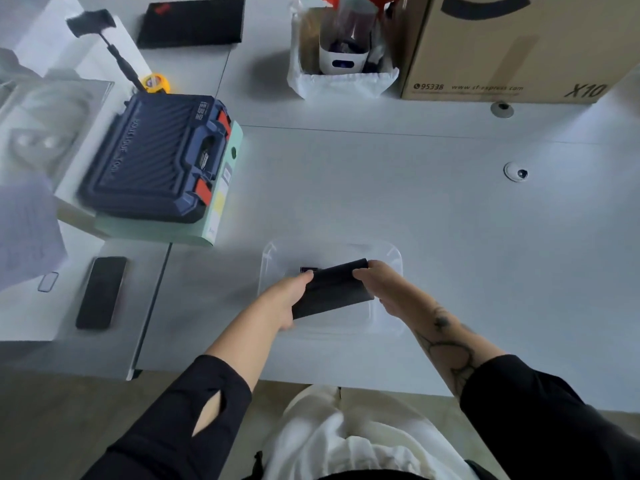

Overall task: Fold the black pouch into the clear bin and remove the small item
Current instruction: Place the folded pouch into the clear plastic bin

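The black pouch (332,289) is a flat dark rectangle held over the clear bin (388,252), which sits on the white table near its front edge. My left hand (289,296) grips the pouch's left end and my right hand (384,284) grips its right end. A small dark item (308,269) peeks out just behind the pouch's upper left edge, inside the bin; most of it is hidden.
A dark blue tool case (152,157) lies on a pale green box at the left. A black phone (101,292) rests on the left table. A cardboard box (512,46) and a lined bin with a white device (343,60) stand at the back.
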Motion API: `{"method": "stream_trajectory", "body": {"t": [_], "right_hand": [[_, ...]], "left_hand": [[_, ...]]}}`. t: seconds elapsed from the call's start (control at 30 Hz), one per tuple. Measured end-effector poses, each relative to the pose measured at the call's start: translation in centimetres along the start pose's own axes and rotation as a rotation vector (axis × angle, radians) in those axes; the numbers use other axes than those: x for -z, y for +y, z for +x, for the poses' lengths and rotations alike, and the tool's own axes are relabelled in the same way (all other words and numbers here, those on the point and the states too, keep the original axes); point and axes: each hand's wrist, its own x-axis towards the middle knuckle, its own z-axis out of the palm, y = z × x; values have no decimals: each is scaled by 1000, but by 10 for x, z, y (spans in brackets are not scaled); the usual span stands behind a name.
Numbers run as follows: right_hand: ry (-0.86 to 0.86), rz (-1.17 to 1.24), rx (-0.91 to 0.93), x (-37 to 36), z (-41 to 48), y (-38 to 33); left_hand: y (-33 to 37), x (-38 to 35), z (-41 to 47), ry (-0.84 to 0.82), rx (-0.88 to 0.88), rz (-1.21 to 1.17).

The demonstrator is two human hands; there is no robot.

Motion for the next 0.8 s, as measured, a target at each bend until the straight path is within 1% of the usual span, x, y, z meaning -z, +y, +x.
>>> {"method": "stream_trajectory", "body": {"t": [0.07,0.23,0.33,0.5,0.57,0.7,0.8], "right_hand": [[-14,-2,-32,-1,1,1],[-31,-12,-36,-2,1,7],[-34,28,-26,3,-5,10],[-75,136,24,18,-21,15],[-81,176,78,26,-28,18],[-82,354,169,43,-41,20],[-31,480,187,59,-48,27]], "left_hand": [[1,1,1,-14,8,-6],[3,4,-8,-65,-4,-55],[5,5,-19,-87,-49,-80],[4,15,-42,-82,-139,-88],[1,20,-48,-73,-180,-97],[-5,32,-59,-10,-276,-127],[-10,43,-67,46,-343,-166]]}}
